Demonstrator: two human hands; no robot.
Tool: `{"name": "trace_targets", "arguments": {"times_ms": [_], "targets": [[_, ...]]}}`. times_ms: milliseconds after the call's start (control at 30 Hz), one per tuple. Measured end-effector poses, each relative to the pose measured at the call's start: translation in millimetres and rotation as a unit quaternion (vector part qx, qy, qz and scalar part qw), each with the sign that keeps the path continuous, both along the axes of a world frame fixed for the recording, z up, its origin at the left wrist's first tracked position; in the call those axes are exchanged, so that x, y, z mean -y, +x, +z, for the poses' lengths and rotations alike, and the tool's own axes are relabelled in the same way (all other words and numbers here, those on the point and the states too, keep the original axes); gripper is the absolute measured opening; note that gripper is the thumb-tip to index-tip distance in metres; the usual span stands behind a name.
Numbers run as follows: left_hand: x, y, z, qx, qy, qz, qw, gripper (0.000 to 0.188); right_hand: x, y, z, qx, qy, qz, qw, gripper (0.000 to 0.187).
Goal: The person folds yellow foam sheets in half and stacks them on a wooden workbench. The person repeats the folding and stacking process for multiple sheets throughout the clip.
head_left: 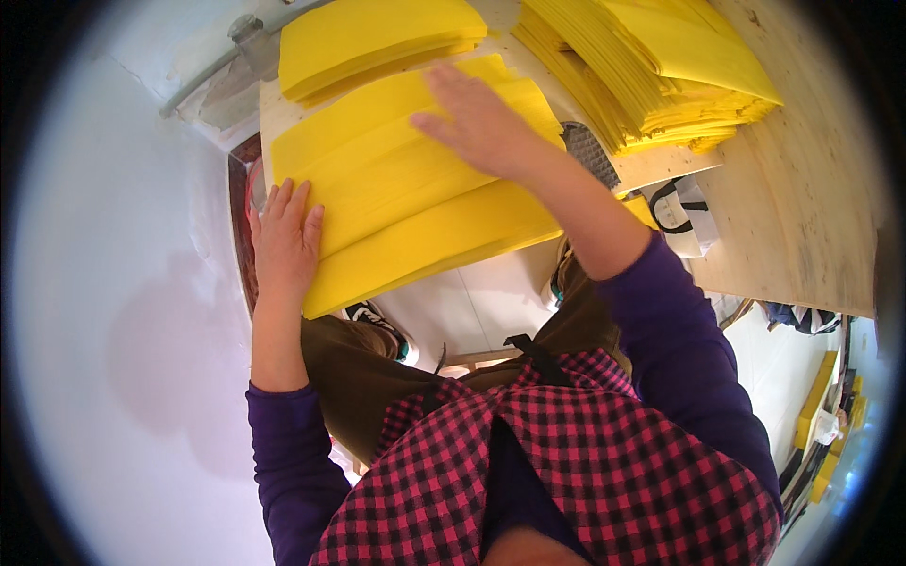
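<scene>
Wide yellow sheets [377, 198] with fold lines lie in front of me, their near edge reaching past the table edge; paper or cloth, I cannot tell. My left hand [286, 241] rests at their left edge, fingers stretched out and lying along the border. Over the far right part of the sheets is my right hand [477, 123], fingers extended and thumb apart, slightly blurred. Whether its palm touches the sheet I cannot tell. Neither hand grips anything.
Behind the sheets is a stack of folded yellow pieces [377, 42]. A taller yellow pile [651, 75] stands at the far right on the wooden table [793, 208]. A dark grey textured object [590, 156] sits between them. A white bag [684, 217] with black handles is below the table edge.
</scene>
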State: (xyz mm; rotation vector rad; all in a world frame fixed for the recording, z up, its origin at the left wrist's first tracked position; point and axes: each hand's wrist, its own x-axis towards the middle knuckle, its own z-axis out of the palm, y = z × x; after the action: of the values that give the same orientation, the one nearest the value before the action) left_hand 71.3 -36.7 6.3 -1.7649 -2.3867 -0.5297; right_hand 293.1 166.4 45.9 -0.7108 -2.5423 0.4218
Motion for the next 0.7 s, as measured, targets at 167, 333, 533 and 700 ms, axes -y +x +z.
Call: {"name": "trace_targets", "arguments": {"times_ms": [167, 333, 533, 700], "targets": [[-2, 0, -1, -0.018, -0.019, 0.014, 1.0, 0.043, 27, -41, -11, 0.107, 0.024, -0.021, 0.994, 0.078], [-1, 2, -4, -0.036, -0.006, 0.009, 0.999, 0.046, 26, -32, -27, 0.178, 0.005, -0.097, 0.979, 0.083], [0, 1, -8, -0.048, -0.025, 0.023, 0.998, 0.051, 8, 1, -32, 0.23, -0.007, -0.156, 0.961, 0.085], [-2, 6, 5, -0.053, -0.061, 0.039, 0.996, 0.052, 2, 12, -34, 0.219, -0.02, -0.183, 0.958, 0.085]]}}
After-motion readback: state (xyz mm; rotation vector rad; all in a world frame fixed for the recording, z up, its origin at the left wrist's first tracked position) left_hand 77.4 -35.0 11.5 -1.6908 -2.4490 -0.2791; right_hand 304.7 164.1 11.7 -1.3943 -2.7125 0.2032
